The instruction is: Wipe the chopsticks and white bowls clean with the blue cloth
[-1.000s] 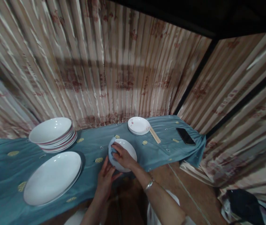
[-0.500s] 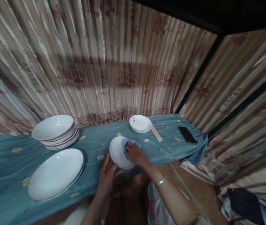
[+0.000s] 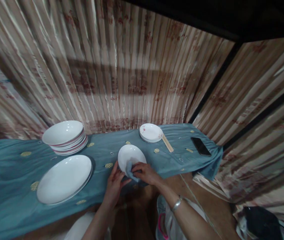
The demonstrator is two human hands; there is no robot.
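A white plate point(image 3: 131, 152) with a dark rim lies near the front edge of the cloth-covered table. My left hand point(image 3: 114, 180) grips its lower left edge, thumb towards the front. Bunched under the fingers of my right hand point(image 3: 143, 172) is a blue cloth point(image 3: 129, 169), pressed against the plate's lower part. A silver bangle circles my right wrist. Part of the plate's near edge is hidden behind the cloth and fingers.
On the left stand a stack of bowls point(image 3: 64, 133) and large oval plates point(image 3: 65, 180). Behind the plate sit small flowered plates point(image 3: 151, 132) beside wooden chopsticks point(image 3: 168, 143). A black phone point(image 3: 200, 146) lies at the right of the teal tablecloth point(image 3: 101, 146). Curtains hang behind.
My right hand has moved the cloth from the plate's upper right side down to its near edge, and the cloth is now bunched up. My left hand stays at the plate's rim.
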